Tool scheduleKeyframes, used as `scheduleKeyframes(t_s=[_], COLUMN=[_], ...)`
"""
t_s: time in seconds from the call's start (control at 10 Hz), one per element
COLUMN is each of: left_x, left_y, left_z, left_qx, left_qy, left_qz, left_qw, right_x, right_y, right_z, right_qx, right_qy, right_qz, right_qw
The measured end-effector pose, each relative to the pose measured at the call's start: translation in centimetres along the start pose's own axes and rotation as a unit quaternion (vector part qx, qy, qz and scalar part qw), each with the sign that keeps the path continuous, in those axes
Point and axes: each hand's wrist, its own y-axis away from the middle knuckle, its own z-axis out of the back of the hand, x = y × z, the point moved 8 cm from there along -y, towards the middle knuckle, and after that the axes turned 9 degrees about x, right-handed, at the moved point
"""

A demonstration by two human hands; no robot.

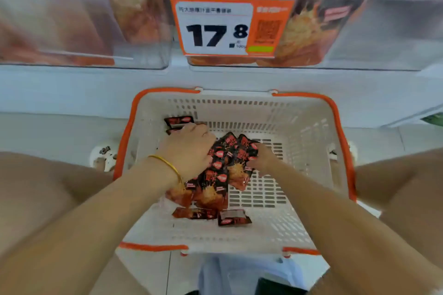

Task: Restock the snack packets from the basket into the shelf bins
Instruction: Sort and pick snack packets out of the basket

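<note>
A white basket [299,127] with orange rim sits on the floor below the shelf. Inside it lies a bunch of black-and-red snack packets [223,170]. My left hand [189,151], with a gold bangle at the wrist, grips the bunch from the left. My right hand [262,158] holds the bunch from the right, fingers curled round the packet edges. Loose packets lie at the basket's far left [178,121] and near its front [233,218]. Clear shelf bins [359,31] stand above, holding similar packets.
An orange and blue price sign [230,9] reading 17.8 hangs on the front of the middle bin. Another clear bin [84,26] stands at the left. My knees flank the basket on both sides. A white shelf ledge [72,88] runs behind the basket.
</note>
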Motion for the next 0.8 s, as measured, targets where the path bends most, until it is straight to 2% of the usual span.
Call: scheduleKeyframes(t_s=[0.1, 0.2, 0.3, 0.4, 0.5, 0.6, 0.7, 0.8], left_x=[-0.5, -1.4, -1.4, -1.3, -1.4, -1.5, -1.9, -3.2], left_y=[-0.5, -0.9, -1.2, -1.3, -1.1, -1.2, -1.1, -0.3], left_z=[-2.2, -3.1, -2.6, -2.9, -3.3, -3.0, -2.1, -0.2], left_qx=[0.067, 0.128, 0.133, 0.147, 0.167, 0.152, 0.117, 0.062], left_qy=[-0.010, -0.009, -0.012, -0.007, 0.013, 0.036, 0.126, 0.259], left_qz=[-0.011, -0.021, -0.017, -0.011, -0.009, 0.007, 0.020, 0.002], left_qw=[0.998, 0.992, 0.991, 0.989, 0.986, 0.988, 0.985, 0.964], right_x=[-2.5, -3.5, -4.4, -5.9, -4.5, -1.4, 4.1, 9.0], right_y=[-3.0, -4.5, -5.4, -4.7, -2.6, -0.5, 3.7, 10.0], right_z=[-2.1, -3.2, -4.4, -5.3, -3.7, -0.7, 3.1, 6.3], right_qx=[0.025, -0.003, 0.003, 0.054, 0.065, 0.060, 0.070, 0.057], right_qy=[-0.022, -0.040, -0.029, -0.035, 0.022, 0.120, 0.219, 0.232], right_qz=[-0.048, -0.074, -0.088, -0.152, -0.124, -0.055, 0.037, 0.129], right_qw=[0.998, 0.996, 0.996, 0.986, 0.990, 0.989, 0.972, 0.962])
